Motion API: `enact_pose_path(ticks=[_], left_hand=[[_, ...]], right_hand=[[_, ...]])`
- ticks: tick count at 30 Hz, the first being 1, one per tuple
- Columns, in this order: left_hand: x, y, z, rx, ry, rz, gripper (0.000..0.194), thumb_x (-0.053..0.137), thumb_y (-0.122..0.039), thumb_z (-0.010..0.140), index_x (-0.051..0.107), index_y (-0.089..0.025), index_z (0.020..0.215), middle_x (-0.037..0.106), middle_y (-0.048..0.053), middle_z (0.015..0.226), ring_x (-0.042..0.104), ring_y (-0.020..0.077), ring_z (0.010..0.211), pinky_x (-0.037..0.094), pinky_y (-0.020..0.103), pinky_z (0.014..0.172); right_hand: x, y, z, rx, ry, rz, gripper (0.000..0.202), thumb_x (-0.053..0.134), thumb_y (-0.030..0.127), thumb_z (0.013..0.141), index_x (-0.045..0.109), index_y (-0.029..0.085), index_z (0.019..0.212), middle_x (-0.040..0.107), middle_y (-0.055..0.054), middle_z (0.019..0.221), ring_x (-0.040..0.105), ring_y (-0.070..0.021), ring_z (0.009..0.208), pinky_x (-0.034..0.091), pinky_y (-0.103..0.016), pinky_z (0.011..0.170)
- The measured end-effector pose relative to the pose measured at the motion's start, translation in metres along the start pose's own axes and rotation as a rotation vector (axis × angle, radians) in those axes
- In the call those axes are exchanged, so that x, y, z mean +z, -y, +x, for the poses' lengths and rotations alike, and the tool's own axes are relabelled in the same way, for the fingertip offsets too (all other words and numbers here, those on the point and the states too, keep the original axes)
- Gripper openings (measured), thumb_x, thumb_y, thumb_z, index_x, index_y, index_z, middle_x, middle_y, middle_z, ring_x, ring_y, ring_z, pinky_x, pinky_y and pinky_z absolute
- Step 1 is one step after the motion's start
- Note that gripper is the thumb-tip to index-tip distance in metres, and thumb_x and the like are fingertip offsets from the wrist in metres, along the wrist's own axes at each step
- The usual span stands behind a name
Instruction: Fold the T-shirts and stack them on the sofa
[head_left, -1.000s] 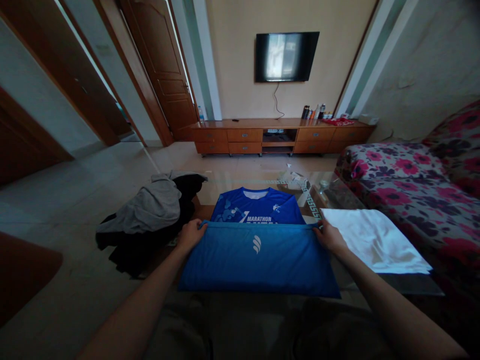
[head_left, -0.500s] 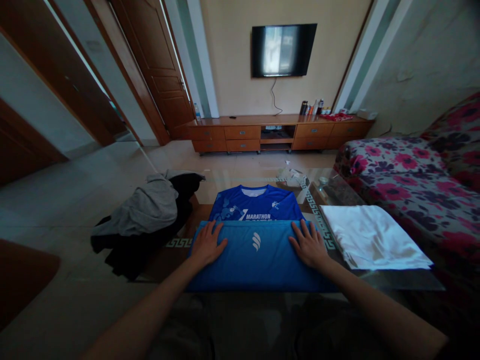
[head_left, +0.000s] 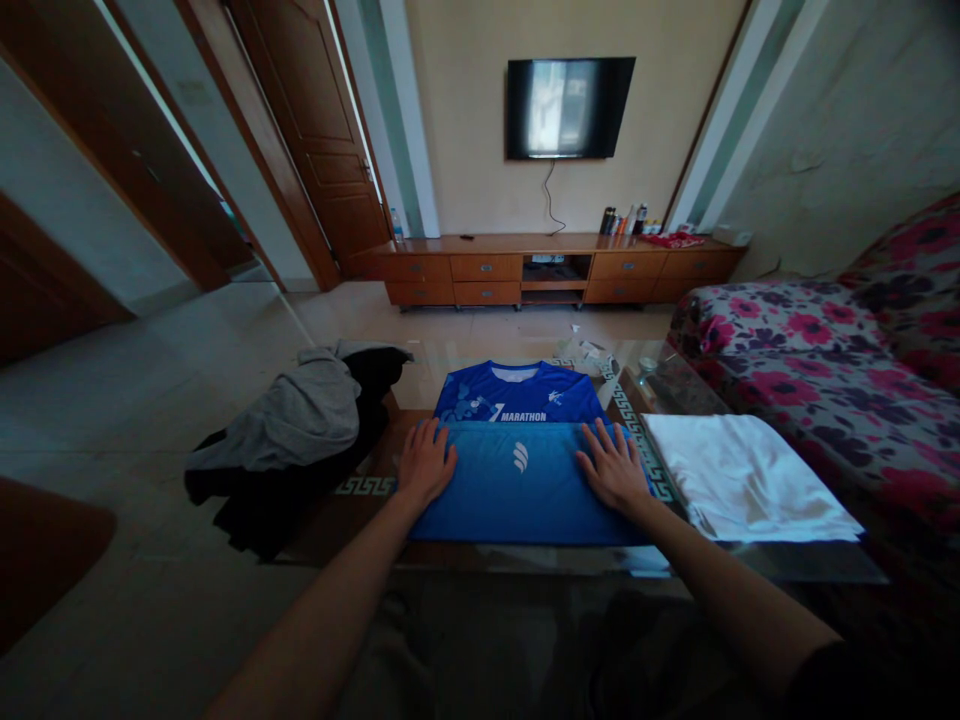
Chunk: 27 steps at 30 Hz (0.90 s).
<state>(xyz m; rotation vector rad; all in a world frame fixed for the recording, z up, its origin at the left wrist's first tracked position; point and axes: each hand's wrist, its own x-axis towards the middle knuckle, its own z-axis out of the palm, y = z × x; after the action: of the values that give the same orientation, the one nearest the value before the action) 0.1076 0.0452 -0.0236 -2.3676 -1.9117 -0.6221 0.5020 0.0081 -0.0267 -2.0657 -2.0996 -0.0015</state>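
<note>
Spread flat, the left hand (head_left: 425,463) and right hand (head_left: 613,468) lay on the folded blue fabric shirt (head_left: 514,500), which had slid forward on the rectangular glass table (head_left: 795,562) (seemingly leaving no overhang).

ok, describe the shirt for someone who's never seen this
From the TV, drop to the glass table. The shirt lies there, under the left hand and right hand. It's the blue one lettered MARATHON, between a white cloth and a grey-and-black heap of clothes.
</note>
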Motion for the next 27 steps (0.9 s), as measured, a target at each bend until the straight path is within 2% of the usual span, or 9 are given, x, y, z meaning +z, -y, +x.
enact_pose_path(ticks=[6, 9, 11, 13, 17, 19, 22, 27], left_hand=[[0.002, 0.011, -0.017, -0.013, 0.132, -0.022, 0.063, 0.043, -0.052, 0.098, 0.042, -0.024, 0.155, 0.035, 0.01, 0.164, 0.026, 0.0327, 0.153, 0.017, 0.053, 0.125], [-0.004, 0.008, -0.019, 0.002, 0.101, -0.015, 0.061, 0.04, -0.048, 0.1, 0.042, -0.023, 0.155, 0.033, 0.01, 0.165, 0.022, 0.03, 0.155, 0.013, 0.052, 0.127], [-0.011, -0.007, -0.019, 0.033, 0.045, -0.022, 0.06, 0.036, -0.044, 0.101, 0.04, -0.019, 0.156, 0.031, 0.011, 0.166, 0.018, 0.0284, 0.156, 0.01, 0.051, 0.128], [-0.016, -0.031, -0.023, 0.101, 0.033, -0.056, 0.061, 0.034, -0.041, 0.102, 0.035, -0.016, 0.158, 0.028, 0.011, 0.167, 0.015, 0.0269, 0.157, 0.009, 0.049, 0.129], [-0.012, -0.086, -0.04, 0.256, 0.159, -0.138, 0.062, 0.033, -0.04, 0.102, 0.03, -0.018, 0.16, 0.024, 0.008, 0.169, 0.013, 0.0252, 0.158, 0.012, 0.048, 0.129], [-0.004, -0.105, -0.049, 0.289, 0.235, -0.154, 0.066, 0.034, -0.038, 0.101, 0.025, -0.018, 0.162, 0.021, 0.008, 0.169, 0.013, 0.0251, 0.158, 0.013, 0.048, 0.129], [0.005, -0.118, -0.059, 0.329, 0.327, -0.152, 0.077, 0.042, -0.039, 0.095, 0.016, -0.017, 0.164, 0.016, 0.008, 0.17, 0.012, 0.0263, 0.158, 0.012, 0.047, 0.129], [0.005, -0.118, -0.062, 0.355, 0.388, -0.147, 0.079, 0.043, -0.041, 0.094, 0.016, -0.018, 0.164, 0.015, 0.008, 0.17, 0.013, 0.0264, 0.158, 0.01, 0.047, 0.129]], right_hand=[[0.007, 0.011, -0.022, -0.031, 0.058, 0.012, 0.067, 0.024, 0.066, 0.102, 0.026, 0.038, 0.162, 0.01, 0.001, 0.172, 0.003, -0.0372, 0.157, 0.009, -0.067, 0.121], [0.006, 0.014, -0.024, -0.024, 0.058, 0.011, 0.067, 0.026, 0.065, 0.102, 0.027, 0.036, 0.162, 0.01, 0.0, 0.172, 0.003, -0.0382, 0.157, 0.009, -0.067, 0.121], [0.002, 0.025, -0.025, -0.033, 0.03, 0.027, 0.069, 0.026, 0.063, 0.102, 0.028, 0.031, 0.163, 0.01, -0.002, 0.172, 0.003, -0.0376, 0.157, 0.009, -0.065, 0.122], [-0.003, 0.046, -0.027, -0.084, -0.006, 0.058, 0.07, 0.025, 0.061, 0.103, 0.028, 0.024, 0.163, 0.01, -0.005, 0.171, 0.004, -0.0352, 0.157, 0.01, -0.06, 0.124], [-0.01, 0.1, -0.034, -0.265, -0.007, 0.147, 0.072, 0.027, 0.057, 0.104, 0.028, 0.015, 0.163, 0.014, -0.01, 0.17, 0.01, -0.0299, 0.157, 0.013, -0.051, 0.126], [-0.011, 0.121, -0.038, -0.35, -0.002, 0.179, 0.07, 0.029, 0.053, 0.104, 0.027, 0.014, 0.163, 0.014, -0.009, 0.17, 0.011, -0.028, 0.157, 0.013, -0.049, 0.127], [-0.009, 0.138, -0.044, -0.425, 0.019, 0.196, 0.07, 0.03, 0.051, 0.105, 0.026, 0.012, 0.163, 0.012, -0.009, 0.17, 0.01, -0.0266, 0.158, 0.011, -0.047, 0.128], [-0.001, 0.139, -0.052, -0.371, 0.103, 0.2, 0.07, 0.024, 0.053, 0.106, 0.028, 0.012, 0.163, 0.015, -0.01, 0.169, 0.015, -0.0274, 0.157, 0.015, -0.048, 0.127]])
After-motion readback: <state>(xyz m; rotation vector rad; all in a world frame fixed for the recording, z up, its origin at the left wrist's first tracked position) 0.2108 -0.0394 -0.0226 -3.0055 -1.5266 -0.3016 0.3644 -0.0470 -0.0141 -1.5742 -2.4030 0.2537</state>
